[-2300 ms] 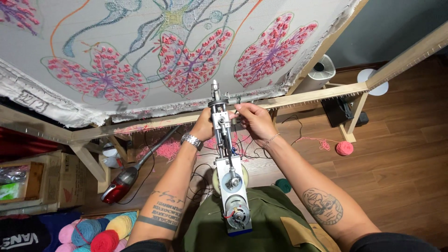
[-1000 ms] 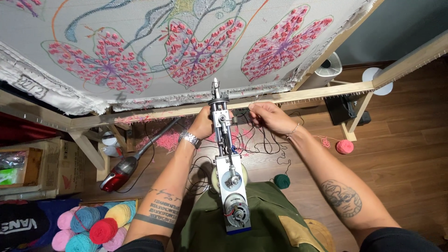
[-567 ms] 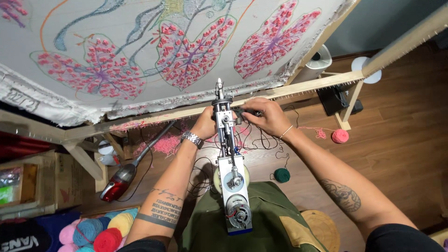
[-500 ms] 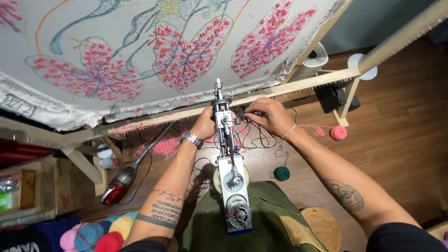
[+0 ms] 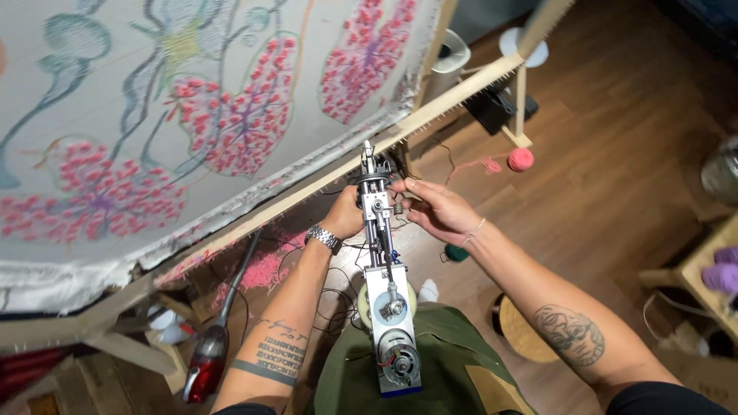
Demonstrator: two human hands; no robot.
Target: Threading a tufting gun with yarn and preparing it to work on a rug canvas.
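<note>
A metal tufting gun (image 5: pixel 384 284) rests on my lap and points up toward the wooden frame rail (image 5: pixel 323 180). My left hand (image 5: pixel 347 215), with a wristwatch, grips the gun's front section from the left. On the other side, my right hand (image 5: pixel 434 209) has its fingertips pinched at a small part near the needle end. Above the gun hangs the stretched cloth (image 5: pixel 115 100) with pink and red tufted flower shapes.
A red hand vacuum (image 5: pixel 206 361) lies on the floor at the lower left. A pink yarn ball (image 5: pixel 520 159) and a dark green one (image 5: pixel 457 253) sit on the wooden floor. Purple yarn (image 5: pixel 723 277) sits on a shelf at right. A round stool (image 5: pixel 526 338) stands under my right arm.
My head has turned, so the frame and cloth now look tilted and shifted left. Both hands stay at the front of the tufting gun, the right still working beside the needle.
</note>
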